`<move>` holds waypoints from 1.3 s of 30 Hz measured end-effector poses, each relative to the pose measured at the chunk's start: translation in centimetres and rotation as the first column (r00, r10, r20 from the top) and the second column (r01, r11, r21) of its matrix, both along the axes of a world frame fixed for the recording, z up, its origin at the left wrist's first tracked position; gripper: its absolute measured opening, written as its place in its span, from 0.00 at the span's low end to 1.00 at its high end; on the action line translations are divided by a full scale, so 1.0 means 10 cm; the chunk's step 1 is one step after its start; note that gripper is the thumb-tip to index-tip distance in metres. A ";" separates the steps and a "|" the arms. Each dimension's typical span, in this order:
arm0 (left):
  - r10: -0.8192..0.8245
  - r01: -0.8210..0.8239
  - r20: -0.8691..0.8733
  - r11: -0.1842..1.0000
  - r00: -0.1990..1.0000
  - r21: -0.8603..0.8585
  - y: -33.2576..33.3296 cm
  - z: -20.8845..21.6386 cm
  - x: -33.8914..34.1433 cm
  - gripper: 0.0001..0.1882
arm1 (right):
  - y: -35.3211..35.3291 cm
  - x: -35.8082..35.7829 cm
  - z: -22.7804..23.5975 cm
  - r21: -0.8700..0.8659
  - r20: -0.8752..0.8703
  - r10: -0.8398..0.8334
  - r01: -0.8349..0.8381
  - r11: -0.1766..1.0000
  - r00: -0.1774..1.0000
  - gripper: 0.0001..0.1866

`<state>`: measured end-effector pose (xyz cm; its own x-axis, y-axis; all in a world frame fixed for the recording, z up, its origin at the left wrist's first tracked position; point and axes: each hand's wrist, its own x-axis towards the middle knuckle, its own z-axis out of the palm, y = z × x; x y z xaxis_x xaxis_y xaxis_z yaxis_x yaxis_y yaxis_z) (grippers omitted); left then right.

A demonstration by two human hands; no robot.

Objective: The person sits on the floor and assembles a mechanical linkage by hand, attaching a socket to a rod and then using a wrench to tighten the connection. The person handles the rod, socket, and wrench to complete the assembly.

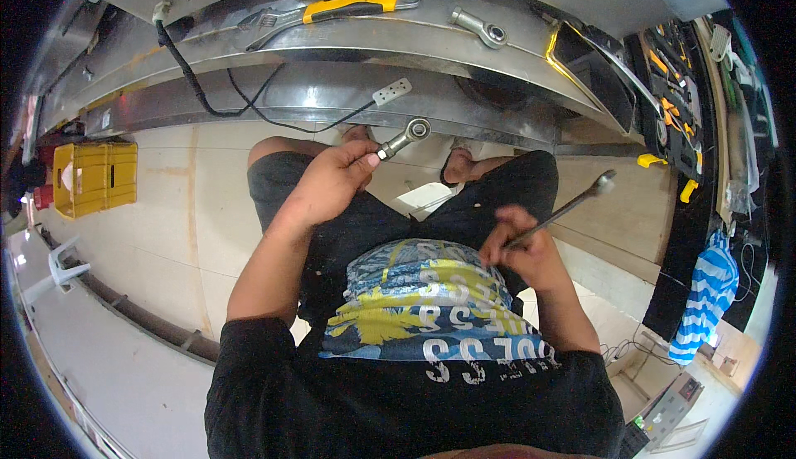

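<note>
My left hand [333, 179] is closed round the threaded end of a metal rod end [408, 137], its ring-shaped eye pointing away from me over my lap. A nut sits on its shank by my fingertips. In my right hand [522, 245], slightly smeared by motion, a long steel wrench [565, 207] is gripped near one end, its head up and to the right. The wrench and the rod end are apart. On the steel bench ahead, an adjustable wrench [352, 7] with a yellow and black handle lies at the left, and a second rod end [479, 28] at the right.
A power strip [392, 92] hangs by its black cable at the bench front. A dark tablet-like panel [589, 73] stands at the bench's right, beside a rack of tools [670, 86]. A yellow crate [108, 179] is on the floor at left; a blue-striped cloth [706, 297] hangs right.
</note>
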<state>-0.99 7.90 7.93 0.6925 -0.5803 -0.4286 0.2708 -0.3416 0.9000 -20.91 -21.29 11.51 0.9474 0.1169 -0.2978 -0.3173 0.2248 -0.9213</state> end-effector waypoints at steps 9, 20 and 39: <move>-0.334 0.305 -0.165 0.935 0.928 -0.182 0.37 0.32 0.08 0.17 | -0.18 0.51 -0.74 -0.751 0.209 0.080 0.108 0.651 0.975 0.24; -0.468 0.361 -0.349 0.872 0.812 -0.330 0.35 0.48 0.08 0.19 | 0.14 0.93 -0.71 -0.725 0.146 0.202 -0.034 0.688 0.968 0.22; -0.434 0.323 0.251 0.865 0.865 0.383 -0.23 0.17 -0.06 0.15 | 0.28 0.92 -1.69 -0.647 -0.198 0.442 -0.456 0.612 0.875 0.13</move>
